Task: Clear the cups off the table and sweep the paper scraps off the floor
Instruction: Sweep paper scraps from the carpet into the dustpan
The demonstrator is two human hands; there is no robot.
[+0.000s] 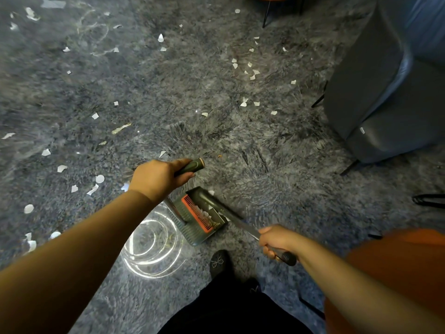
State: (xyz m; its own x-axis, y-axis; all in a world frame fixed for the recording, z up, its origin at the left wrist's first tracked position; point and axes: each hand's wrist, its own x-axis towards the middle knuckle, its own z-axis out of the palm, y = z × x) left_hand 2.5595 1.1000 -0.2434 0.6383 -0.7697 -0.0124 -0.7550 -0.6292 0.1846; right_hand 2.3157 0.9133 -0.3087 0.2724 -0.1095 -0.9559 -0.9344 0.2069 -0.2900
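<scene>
- Dustpan (201,219) lies on the carpet (216,141) just ahead of the person's shoe (218,262); its long handle (237,221) runs back-right to the right hand (274,239), which grips it.
- Left hand (160,179) is wrapped round the broom handle (192,166); handle top points right.
- Paper scraps (250,73) are scattered across the carpet, mostly left & far centre.
- Grey armchair (385,92) at right, orange chair (397,273) near right.
</scene>
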